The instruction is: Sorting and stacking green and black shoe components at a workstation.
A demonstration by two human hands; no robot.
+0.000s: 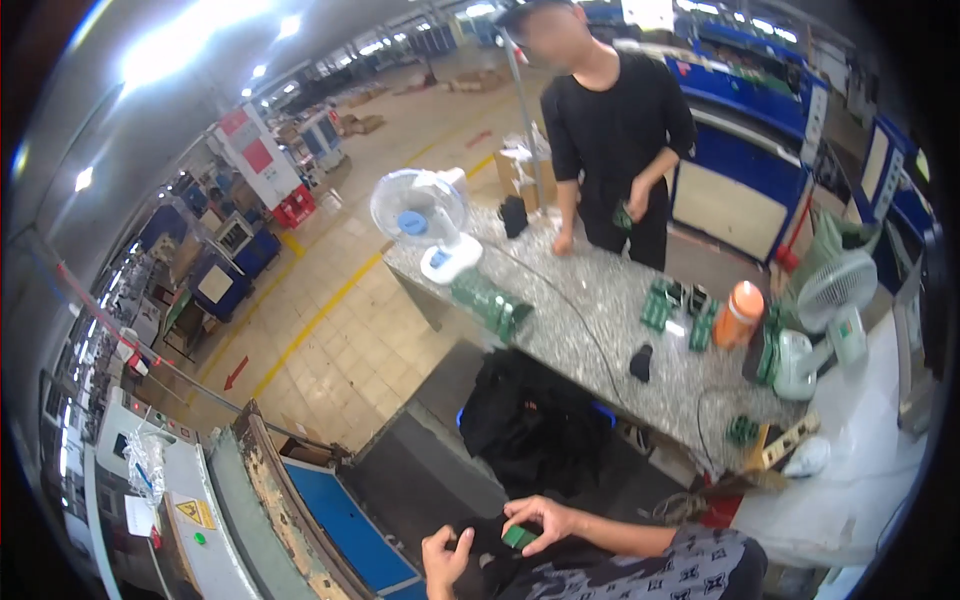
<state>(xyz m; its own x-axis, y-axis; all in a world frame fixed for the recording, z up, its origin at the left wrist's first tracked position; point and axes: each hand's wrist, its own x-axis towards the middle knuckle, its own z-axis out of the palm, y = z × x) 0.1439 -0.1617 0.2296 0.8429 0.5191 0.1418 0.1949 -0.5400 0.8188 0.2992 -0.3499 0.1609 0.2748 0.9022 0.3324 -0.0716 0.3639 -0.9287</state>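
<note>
My right hand (pixel 548 522) grips a small green block (pixel 519 537) between thumb and fingers, low in the view. To its left, my left hand (pixel 446 562) is raised with the thumb apart from the bent fingers, and I see nothing in it. Just beyond both hands, a heap of black cloth (pixel 525 415) fills a container whose blue rim shows at the sides. Across the table stands a person in black (pixel 620 140), one hand on the tabletop and the other around a small dark green piece (pixel 622 216).
The speckled stone-topped table (pixel 560 290) carries a white fan (pixel 420 215), a green bag (pixel 490 308), green pieces (pixel 658 305), an orange bottle (pixel 738 315) and a second fan (pixel 835 300). A cable crosses it. At left stands a machine (pixel 200 510) with a warning label.
</note>
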